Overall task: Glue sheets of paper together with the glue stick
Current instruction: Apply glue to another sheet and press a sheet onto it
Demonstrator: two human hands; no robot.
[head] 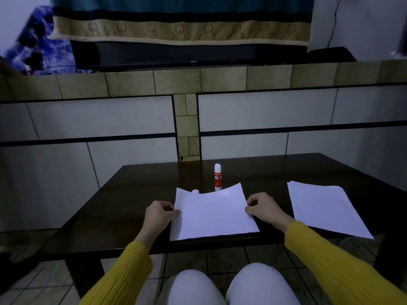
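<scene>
Sheet (213, 214) at worktop (132, 194) front centre, glue stick (217, 177) upright behind it, paper stack (326, 208) to its right

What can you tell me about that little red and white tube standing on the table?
It is a glue stick: a small plastic-looking tube with a red label bearing white lettering, a white base and a white rounded top. It stands upright on the dark table, just beyond the far edge of the sheet of paper that both hands hold. Neither hand touches it. A small white cap-like piece lies to its left; whether it belongs to the stick is unclear.
</scene>
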